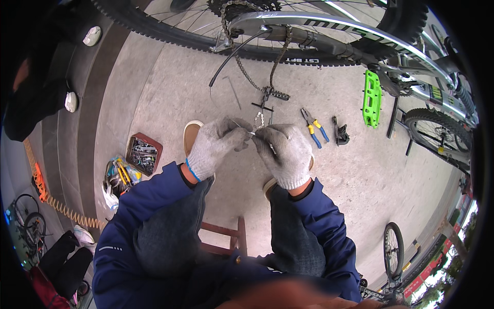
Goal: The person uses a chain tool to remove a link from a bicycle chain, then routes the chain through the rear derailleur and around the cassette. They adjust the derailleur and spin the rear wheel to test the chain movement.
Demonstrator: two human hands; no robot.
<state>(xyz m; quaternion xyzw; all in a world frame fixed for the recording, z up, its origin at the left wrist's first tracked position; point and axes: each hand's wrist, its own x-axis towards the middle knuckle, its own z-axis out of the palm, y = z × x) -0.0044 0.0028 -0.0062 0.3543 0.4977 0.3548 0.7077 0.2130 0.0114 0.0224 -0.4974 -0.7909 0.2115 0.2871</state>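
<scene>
I hold a thin metal piece pinched between left hand and right hand — both gloved; pliers lie on the floor beside a small black part.

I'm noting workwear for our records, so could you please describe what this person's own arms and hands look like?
The left hand and right hand wear off-white knitted gloves, soiled grey toward the fingers. The left glove's cuff has a blue edge. The sleeves are navy, with dark inner cuffs; small pale dashes mark the left sleeve.
</scene>
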